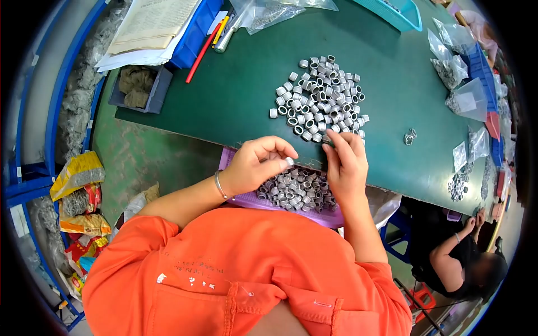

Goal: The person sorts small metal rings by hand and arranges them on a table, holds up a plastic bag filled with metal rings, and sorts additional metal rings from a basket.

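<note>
Many small grey metal rings lie in a pile [322,98] on the green table [235,95]. My left hand [263,165] is over the near table edge, its thumb and forefinger closed on a small metal ring [290,161]. To its right, my right hand [344,162] is at the near edge of the pile, with thumb and forefinger pinched around another metal ring [326,139]. Below both hands, a purple basket [244,200] holds more rings [294,189], partly hidden by my hands and the orange garment.
A grey bin [157,92], blue tray [193,33], red pen [200,59] and papers [148,28] are at the upper left. A turquoise basket [406,19] stands at the back. Plastic bags [469,101] line the right side, where a person in black [454,257] sits.
</note>
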{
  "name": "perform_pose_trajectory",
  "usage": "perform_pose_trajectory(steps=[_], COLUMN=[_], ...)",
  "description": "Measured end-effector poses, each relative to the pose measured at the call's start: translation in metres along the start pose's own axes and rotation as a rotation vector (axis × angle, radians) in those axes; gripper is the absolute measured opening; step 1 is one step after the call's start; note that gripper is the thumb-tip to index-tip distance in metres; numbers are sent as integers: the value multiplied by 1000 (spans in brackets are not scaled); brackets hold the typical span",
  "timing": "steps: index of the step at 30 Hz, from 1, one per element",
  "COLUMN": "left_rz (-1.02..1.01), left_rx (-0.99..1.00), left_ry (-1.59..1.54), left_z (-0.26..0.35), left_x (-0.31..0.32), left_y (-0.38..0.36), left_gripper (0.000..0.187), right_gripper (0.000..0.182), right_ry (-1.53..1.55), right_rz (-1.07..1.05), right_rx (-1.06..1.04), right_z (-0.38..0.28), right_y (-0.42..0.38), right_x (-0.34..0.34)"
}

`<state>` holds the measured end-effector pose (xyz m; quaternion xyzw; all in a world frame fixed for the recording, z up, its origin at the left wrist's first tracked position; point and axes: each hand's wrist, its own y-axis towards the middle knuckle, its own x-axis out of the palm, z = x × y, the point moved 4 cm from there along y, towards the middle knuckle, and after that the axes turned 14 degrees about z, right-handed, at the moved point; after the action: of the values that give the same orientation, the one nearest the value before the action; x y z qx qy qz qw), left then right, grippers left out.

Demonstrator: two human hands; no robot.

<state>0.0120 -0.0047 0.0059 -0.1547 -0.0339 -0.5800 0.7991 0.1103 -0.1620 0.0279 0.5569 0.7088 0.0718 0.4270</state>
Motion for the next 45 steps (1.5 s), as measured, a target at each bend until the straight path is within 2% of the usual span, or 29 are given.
perform_pose_trajectory(steps=[1,3,5,7,9,12,13,15,16,17,19,23,25,31,33,35,37,41,43,45], left_rz=[-1,-40,6,95,104,151,141,200,210,202,255,202,203,242,261,258,274,314,352,362], left_rx=[2,-247,-251,-304,-273,-17,-23,307,352,351,559,490,504,505,511,570,576,601,620,633], left_ry=[6,-440,-413,-467,-421,-190,-194,208,378,373,490,448,454,461,467,518,521,590,623,620], left_z=[1,-2,6,8,6,7,6,15,21,22,30,25,26,27,27,29,28,28,26,22], left_x=[-3,-8,-11,-16,-18,-27,-29,-34,-36,-35,-32,-33,-32,-33,-34,-32,-30,-26,-25,-25], left_y=[0,4,6,8,12,21,23,26,26,28,28,28,30,28,28,27,26,24,23,23], left_gripper=[15,16,15,11,11,17,17,19,19,19,17,13,13,14,14,15,15,16,16,15], right_gripper=[23,21,20,18,19,20,20,20,19,19,19,20,25,25,22,21,20,21,18,16], right_ry=[-44,-45,-47,29,7,33,29,16,19,23,-22,-174,-277,-204,-21,-81,-199,-32,-78,-155], right_rz=[-41,-47,-58,-36,-21,50,70,92,118,145,175,233,191,137,0,104,167,24,146,204], right_rx=[31,26,23,108,94,115,132,154,136,117,89,24,-18,-10,24,-19,28,-16,5,136], right_z=[5,6,6,9,11,12,12,13,13,13,14,9,6,13,11,14,25,32,40,66], right_y=[1,2,1,-1,-3,-4,-4,-6,-6,-6,0,23,33,33,32,36,42,36,40,43], right_x=[4,5,6,4,4,4,4,4,4,4,4,11,18,14,11,3,-3,-2,-15,-32])
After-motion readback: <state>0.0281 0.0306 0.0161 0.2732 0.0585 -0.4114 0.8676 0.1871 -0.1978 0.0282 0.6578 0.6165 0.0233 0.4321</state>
